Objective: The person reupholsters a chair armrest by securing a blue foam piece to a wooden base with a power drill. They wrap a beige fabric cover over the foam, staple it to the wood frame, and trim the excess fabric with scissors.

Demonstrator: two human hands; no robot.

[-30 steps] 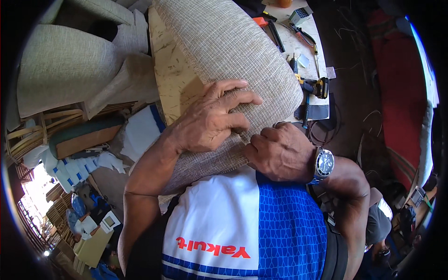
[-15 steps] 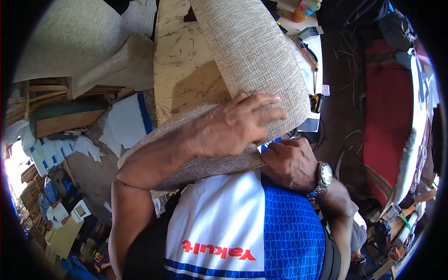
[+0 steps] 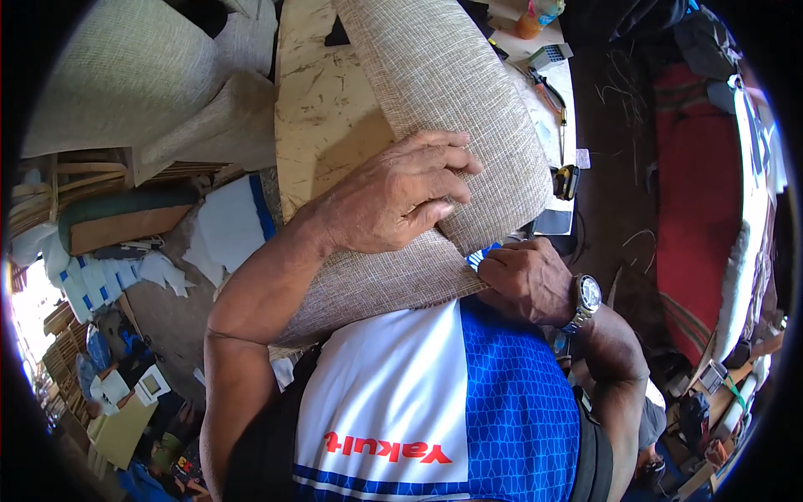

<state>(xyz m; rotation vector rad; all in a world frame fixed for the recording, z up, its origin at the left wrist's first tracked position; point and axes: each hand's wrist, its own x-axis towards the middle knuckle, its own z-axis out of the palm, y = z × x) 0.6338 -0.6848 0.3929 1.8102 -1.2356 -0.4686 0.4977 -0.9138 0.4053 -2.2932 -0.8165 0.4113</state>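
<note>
A padded L-shaped piece covered in beige woven fabric (image 3: 468, 109) lies across the worktable and reaches toward my body. My left hand (image 3: 397, 197) rests over its inner corner, fingers spread and slightly bent, holding nothing. At the outer end of the near arm of the piece, my right hand (image 3: 527, 280) is closed with its fingers curled against the fabric edge. Whatever sits between those fingers is hidden. A metal watch (image 3: 588, 299) is on my right wrist.
The worktable (image 3: 314, 109) has a scuffed wooden top. Pliers (image 3: 548, 90), a yellow-black tape measure (image 3: 566, 181), a small box (image 3: 549, 57) and an orange bottle (image 3: 529, 23) lie along its right side. More beige upholstered pieces (image 3: 125, 75) stand left; a red padded length (image 3: 694, 201) lies right.
My left hand has shifted left and slightly up across the fabric, its fingers now settled rather than blurred. My right hand stays at the fabric edge with little movement.
</note>
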